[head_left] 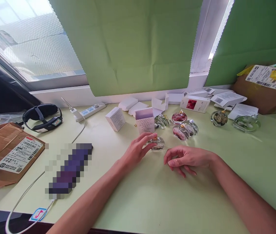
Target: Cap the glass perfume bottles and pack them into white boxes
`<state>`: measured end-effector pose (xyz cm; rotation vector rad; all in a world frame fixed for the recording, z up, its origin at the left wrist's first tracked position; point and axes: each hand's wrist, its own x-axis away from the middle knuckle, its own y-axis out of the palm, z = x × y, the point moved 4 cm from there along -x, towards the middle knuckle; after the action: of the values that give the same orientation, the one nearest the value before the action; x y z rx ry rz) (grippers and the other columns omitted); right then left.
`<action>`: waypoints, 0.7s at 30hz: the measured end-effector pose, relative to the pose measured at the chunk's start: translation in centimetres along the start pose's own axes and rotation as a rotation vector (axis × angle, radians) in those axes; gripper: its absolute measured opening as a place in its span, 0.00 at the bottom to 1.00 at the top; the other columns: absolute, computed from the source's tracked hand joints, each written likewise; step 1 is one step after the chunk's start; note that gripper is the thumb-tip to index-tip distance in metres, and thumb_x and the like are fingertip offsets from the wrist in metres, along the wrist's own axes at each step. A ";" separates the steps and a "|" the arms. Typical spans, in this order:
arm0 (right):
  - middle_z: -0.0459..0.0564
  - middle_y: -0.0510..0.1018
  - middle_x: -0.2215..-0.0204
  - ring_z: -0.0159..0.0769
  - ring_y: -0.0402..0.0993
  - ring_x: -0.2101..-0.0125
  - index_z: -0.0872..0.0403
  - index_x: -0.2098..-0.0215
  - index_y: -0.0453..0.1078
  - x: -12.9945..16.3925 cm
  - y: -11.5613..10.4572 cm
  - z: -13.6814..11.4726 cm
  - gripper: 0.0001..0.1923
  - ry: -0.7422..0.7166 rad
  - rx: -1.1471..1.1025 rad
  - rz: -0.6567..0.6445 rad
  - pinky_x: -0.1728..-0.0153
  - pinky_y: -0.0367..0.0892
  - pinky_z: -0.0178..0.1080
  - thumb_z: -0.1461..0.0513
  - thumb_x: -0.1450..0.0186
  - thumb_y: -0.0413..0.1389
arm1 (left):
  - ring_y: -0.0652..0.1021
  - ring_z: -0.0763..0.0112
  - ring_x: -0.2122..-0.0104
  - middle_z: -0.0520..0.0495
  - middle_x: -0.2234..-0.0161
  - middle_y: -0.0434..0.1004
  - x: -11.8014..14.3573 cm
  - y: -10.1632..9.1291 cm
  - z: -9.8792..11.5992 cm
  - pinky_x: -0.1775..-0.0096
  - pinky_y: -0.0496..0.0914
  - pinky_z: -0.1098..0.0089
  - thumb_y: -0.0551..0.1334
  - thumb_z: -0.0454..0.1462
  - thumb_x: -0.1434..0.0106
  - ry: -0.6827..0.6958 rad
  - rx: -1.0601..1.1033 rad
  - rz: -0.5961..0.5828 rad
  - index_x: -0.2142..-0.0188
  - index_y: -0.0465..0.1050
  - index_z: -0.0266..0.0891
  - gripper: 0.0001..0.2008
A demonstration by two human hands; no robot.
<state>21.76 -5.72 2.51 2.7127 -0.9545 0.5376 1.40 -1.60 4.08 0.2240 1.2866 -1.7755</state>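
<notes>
My left hand (pixel 136 150) has its fingers on a small round glass bottle (pixel 159 143) with a gold top, which stands on the table. To its right, my right hand (pixel 188 158) hovers just over or rests on the table, loosely curled, fingers apart and nothing in it. Directly behind the held bottle is an upright white box (pixel 145 123) with its top open. More glass bottles stand beyond my right hand: a pinkish one (pixel 181 132), a clear one behind it (pixel 193 128) and a dark red one (pixel 179 117).
Another white box (pixel 115 119) stands left of the open one. Flattened cartons (pixel 138 107) lie along the window sill. A dark bottle (pixel 219 118) and a greenish bottle (pixel 246 123) are at right. A power strip (pixel 91 110), phone (pixel 71 169) and cardboard box (pixel 11 152) occupy the left.
</notes>
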 end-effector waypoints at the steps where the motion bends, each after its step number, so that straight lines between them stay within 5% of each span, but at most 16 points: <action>1: 0.44 0.76 0.68 0.28 0.75 0.78 0.51 0.55 0.73 0.0 0.0 0.0 0.21 -0.002 -0.004 0.002 0.88 0.63 0.26 0.48 0.40 0.64 | 0.80 0.67 0.53 0.41 0.50 0.77 0.0 0.1 0.1 0.53 0.76 0.66 0.60 0.35 0.31 -0.001 -0.008 0.003 0.41 0.66 0.44 0.19; 8: 0.43 0.73 0.70 0.26 0.71 0.78 0.51 0.54 0.72 0.2 -0.7 -0.3 0.20 -0.090 -0.004 0.098 0.88 0.60 0.26 0.49 0.38 0.63 | 0.78 0.66 0.55 0.42 0.51 0.76 0.0 -0.4 -0.2 0.53 0.74 0.65 0.64 0.39 0.34 -0.046 -0.059 0.081 0.38 0.59 0.43 0.27; 11: 0.41 0.70 0.74 0.25 0.67 0.80 0.52 0.56 0.71 0.3 -1.0 -0.6 0.17 -0.190 -0.037 0.150 0.87 0.56 0.26 0.50 0.37 0.63 | 0.76 0.69 0.61 0.45 0.59 0.76 0.0 -1.4 -1.1 0.58 0.73 0.66 0.57 0.36 0.32 -0.128 -0.103 0.193 0.44 0.64 0.40 0.17; 15: 0.40 0.66 0.71 0.23 0.61 0.79 0.49 0.57 0.69 0.3 -1.6 -1.2 0.15 -0.379 -0.053 0.475 0.84 0.53 0.28 0.50 0.36 0.62 | 0.75 0.71 0.68 0.48 0.62 0.72 0.1 -1.2 -3.1 0.65 0.71 0.69 0.58 0.38 0.33 -0.358 -0.284 0.062 0.56 0.72 0.40 0.08; 18: 0.43 0.67 0.67 0.26 0.64 0.75 0.49 0.56 0.70 0.0 -1.6 -1.5 0.15 -0.485 0.123 0.734 0.77 0.62 0.31 0.50 0.35 0.61 | 0.75 0.73 0.71 0.48 0.62 0.72 0.4 -0.7 -4.1 0.67 0.72 0.70 0.62 0.41 0.35 -0.417 -0.319 -0.064 0.56 0.74 0.41 0.10; 21: 0.48 0.69 0.59 0.30 0.67 0.70 0.48 0.50 0.68 -0.6 -1.1 -1.5 0.17 -0.527 0.347 0.849 0.71 0.68 0.35 0.51 0.34 0.59 | 0.75 0.72 0.72 0.48 0.63 0.75 0.5 -0.6 -4.4 0.66 0.73 0.69 0.61 0.40 0.34 -0.457 -0.294 -0.087 0.54 0.74 0.41 0.11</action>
<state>21.61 -4.10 3.52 2.6653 -2.3808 0.0852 -0.88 1.78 2.25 -0.3878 1.2085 -1.5627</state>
